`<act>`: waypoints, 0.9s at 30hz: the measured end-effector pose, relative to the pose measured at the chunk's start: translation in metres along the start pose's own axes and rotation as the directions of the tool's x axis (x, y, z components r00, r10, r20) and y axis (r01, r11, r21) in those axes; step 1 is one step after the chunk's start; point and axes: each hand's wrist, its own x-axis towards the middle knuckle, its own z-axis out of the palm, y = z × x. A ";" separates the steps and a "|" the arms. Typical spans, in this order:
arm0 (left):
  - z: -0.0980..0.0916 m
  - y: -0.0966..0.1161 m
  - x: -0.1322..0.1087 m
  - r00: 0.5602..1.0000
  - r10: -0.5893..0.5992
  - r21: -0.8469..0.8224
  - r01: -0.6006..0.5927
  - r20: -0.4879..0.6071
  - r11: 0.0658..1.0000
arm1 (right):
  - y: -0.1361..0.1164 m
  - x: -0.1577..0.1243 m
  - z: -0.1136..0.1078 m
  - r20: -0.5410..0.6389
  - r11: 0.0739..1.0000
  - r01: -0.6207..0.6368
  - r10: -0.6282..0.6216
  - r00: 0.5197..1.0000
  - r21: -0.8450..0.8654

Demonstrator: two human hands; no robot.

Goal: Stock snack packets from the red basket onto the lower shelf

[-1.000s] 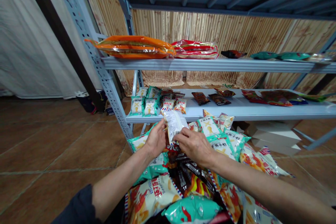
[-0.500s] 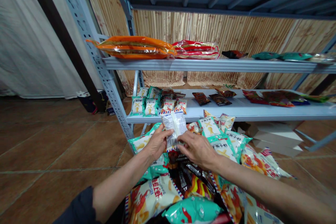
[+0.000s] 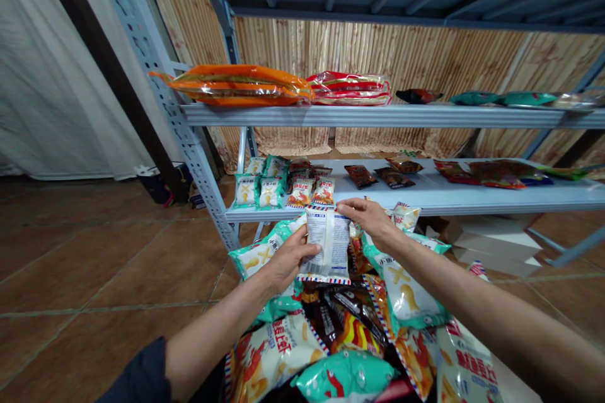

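Lifted higher and turned flat toward the camera since the earlier frame: a white-backed snack bag [image 3: 326,245] with a striped airmail-style border, now held upright between both hands. Left hand [image 3: 288,258] clenched around the bag's left side, fingers across its printed back. Right hand [image 3: 366,220] shifted up and to the right, fingers spread and reaching the bag's top right corner, whether pinching or merely touching impossible to tell.

Bag in the air just above a heap of snack bags [image 3: 350,327] and just short of the front lip of the lower steel shelf [image 3: 425,198]. Within that heap, near the wrists, a teal-and-white bag [image 3: 343,374] and dark brown sachets [image 3: 331,315].

On the shelf, small teal-trimmed bags [image 3: 271,192] at left, dark sachets [image 3: 360,176] further right. Above, on the upper steel shelf [image 3: 378,116], an orange pouch [image 3: 241,85] lying beside red-striped packs [image 3: 350,89]. Perforated steel upright [image 3: 155,82] at left, white curtain [image 3: 61,75] beyond it, brown tile floor [image 3: 94,264] below, flattened cardboard sheets [image 3: 491,245] under the shelf at right.
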 end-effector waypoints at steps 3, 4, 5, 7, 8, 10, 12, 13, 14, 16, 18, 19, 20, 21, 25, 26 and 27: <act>-0.001 -0.001 0.000 1.000 -0.002 0.001 0.002 0.009 1.000 | -0.001 -0.002 0.002 0.044 1.000 -0.020 0.020 0.999 0.008; -0.001 -0.001 0.000 1.000 -0.003 0.009 0.003 0.010 1.000 | -0.002 -0.003 0.003 0.051 1.000 -0.023 0.023 0.998 0.002; -0.002 -0.001 0.000 1.000 -0.003 0.020 0.003 0.013 1.000 | -0.003 -0.003 0.003 0.051 1.000 -0.026 0.026 0.998 -0.004; -0.002 -0.002 0.000 1.000 0.001 0.043 -0.001 0.019 0.999 | -0.005 -0.004 0.005 0.034 1.000 -0.027 0.027 0.999 -0.010; -0.002 -0.002 0.000 1.000 0.004 0.052 -0.005 0.022 0.999 | -0.006 -0.004 0.005 0.024 1.000 -0.027 0.027 0.999 -0.010; -0.002 -0.002 -0.001 1.000 0.007 0.061 -0.008 0.024 0.998 | -0.007 -0.004 0.006 0.014 0.999 -0.031 0.031 0.999 -0.007; -0.003 -0.002 -0.001 1.000 0.005 0.066 -0.006 0.021 0.998 | -0.008 -0.004 0.006 0.015 0.999 -0.046 0.046 0.999 -0.004; -0.003 -0.003 -0.001 1.000 0.003 0.066 -0.005 0.021 0.998 | -0.008 -0.004 0.006 0.016 0.999 -0.055 0.055 0.998 -0.003; -0.004 -0.003 -0.001 1.000 0.003 0.065 -0.004 0.023 0.998 | -0.007 -0.004 0.005 0.018 0.998 -0.063 0.063 0.998 -0.002; -0.006 -0.005 -0.001 0.999 0.008 0.059 -0.010 0.031 0.998 | -0.006 -0.004 0.005 0.019 0.998 -0.069 0.069 0.997 0.004; -0.007 -0.006 -0.001 0.999 0.017 0.055 -0.019 0.041 0.998 | -0.004 -0.004 0.005 0.023 0.998 -0.066 0.065 0.998 0.016; -0.008 -0.006 -0.001 0.999 0.020 0.057 -0.023 0.045 0.998 | -0.004 -0.003 0.005 0.024 0.998 -0.066 0.066 0.998 0.020; -0.008 -0.006 -0.001 0.999 0.021 0.061 -0.023 0.047 0.998 | -0.003 -0.003 0.004 0.024 0.997 -0.069 0.068 0.997 0.024; -0.008 -0.006 -0.001 0.999 0.018 0.064 -0.021 0.047 0.998 | -0.002 -0.002 0.004 0.026 0.997 -0.073 0.072 0.997 0.026; -0.008 -0.004 -0.002 1.000 -0.004 0.066 0.002 0.024 0.998 | 0.000 0.000 -0.001 0.077 0.990 -0.129 0.125 0.989 0.056; -0.009 -0.004 -0.002 1.000 -0.003 0.066 0.002 0.014 0.998 | 0.001 0.001 -0.003 0.089 0.988 -0.142 0.137 0.987 0.059; -0.009 -0.004 -0.003 1.000 -0.001 0.067 0.001 0.004 0.998 | 0.002 0.001 -0.005 0.095 0.987 -0.150 0.144 0.985 0.058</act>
